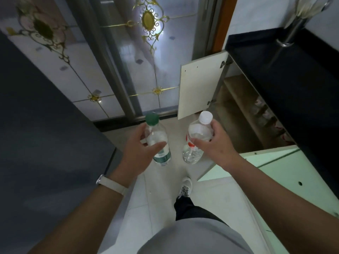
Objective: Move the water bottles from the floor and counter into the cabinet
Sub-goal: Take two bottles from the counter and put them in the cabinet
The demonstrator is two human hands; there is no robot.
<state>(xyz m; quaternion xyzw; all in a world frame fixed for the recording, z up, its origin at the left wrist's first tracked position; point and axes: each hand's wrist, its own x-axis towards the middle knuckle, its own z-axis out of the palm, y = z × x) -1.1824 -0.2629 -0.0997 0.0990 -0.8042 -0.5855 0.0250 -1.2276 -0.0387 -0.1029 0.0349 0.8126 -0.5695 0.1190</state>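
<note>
A: How far along is the job?

B: Midway, I'd judge. The left hand (145, 143) is wrapped around a green-capped bottle (157, 142), and the right hand (211, 142) grips a white-capped bottle (197, 136). Both are carried upright above the floor (156, 198), neither shelved yet.

A: And the cabinet (244, 114)?

B: Its door (200, 88) stands open beyond. Some items sit inside, too dim to identify. The black tabletop (293, 74) above shows no bottles.

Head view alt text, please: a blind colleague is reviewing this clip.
A person stands holding two clear plastic water bottles, a green-capped one in the left hand and a white-capped one in the right hand. To the right, an open white cabinet door hangs under a black counter.
</note>
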